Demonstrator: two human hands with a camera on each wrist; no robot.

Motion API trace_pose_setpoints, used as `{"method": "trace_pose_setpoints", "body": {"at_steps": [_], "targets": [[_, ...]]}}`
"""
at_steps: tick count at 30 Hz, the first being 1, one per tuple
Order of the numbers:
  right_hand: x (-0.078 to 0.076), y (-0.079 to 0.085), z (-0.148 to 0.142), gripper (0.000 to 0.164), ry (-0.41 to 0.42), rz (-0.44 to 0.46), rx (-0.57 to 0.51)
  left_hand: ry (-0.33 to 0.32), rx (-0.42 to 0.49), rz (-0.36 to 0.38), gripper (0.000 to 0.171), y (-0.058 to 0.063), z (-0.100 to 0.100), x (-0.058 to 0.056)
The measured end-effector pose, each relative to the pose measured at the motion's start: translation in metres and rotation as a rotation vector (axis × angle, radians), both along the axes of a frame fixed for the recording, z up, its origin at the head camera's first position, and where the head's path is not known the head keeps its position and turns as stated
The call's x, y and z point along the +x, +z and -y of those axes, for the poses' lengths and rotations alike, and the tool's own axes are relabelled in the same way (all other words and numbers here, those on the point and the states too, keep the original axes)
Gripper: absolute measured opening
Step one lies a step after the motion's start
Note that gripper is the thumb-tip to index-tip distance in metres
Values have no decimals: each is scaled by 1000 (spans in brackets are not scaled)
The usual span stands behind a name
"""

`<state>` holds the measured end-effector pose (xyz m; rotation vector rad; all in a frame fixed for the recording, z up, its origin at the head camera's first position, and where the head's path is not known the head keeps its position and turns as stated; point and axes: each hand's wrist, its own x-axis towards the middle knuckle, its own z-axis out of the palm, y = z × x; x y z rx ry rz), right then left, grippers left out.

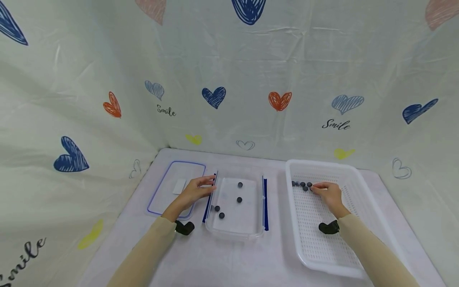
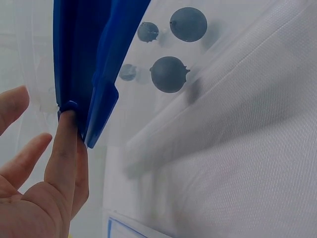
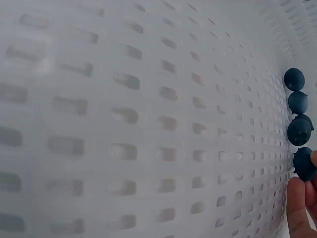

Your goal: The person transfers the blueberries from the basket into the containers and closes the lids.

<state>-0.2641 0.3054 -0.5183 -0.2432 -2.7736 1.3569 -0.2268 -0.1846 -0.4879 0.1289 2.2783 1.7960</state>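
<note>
My left hand (image 1: pixel 195 192) touches the left side of a clear plastic box (image 1: pixel 233 233), its fingers extended against the blue side latch (image 2: pixel 81 64). Several blueberries (image 1: pixel 239 199) lie spread inside that box. Over the white perforated basket (image 1: pixel 322 247), my right hand (image 1: pixel 329 195) pinches a blueberry (image 3: pixel 304 163) between thumb and fingers. More blueberries (image 3: pixel 299 132) sit in a row beside it, along the basket's left side.
A clear lid with a blue rim (image 1: pixel 157 195) lies left of the box, a small white piece (image 1: pixel 179 186) on it. A second blue latch (image 1: pixel 265 205) hangs out on the box's right side. Behind the table (image 1: pixel 229 263) hangs a heart-printed curtain (image 1: pixel 247 59).
</note>
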Motion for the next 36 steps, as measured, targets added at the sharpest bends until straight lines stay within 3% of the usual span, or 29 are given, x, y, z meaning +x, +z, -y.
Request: {"method": "trace_pose_setpoints", "body": {"at_steps": [20, 36], "targets": [[1, 20, -2, 36, 6, -55, -68, 12, -14, 3, 57, 1, -1, 1], [7, 64, 10, 45, 3, -85, -231, 20, -30, -9, 54, -1, -1, 0]]}}
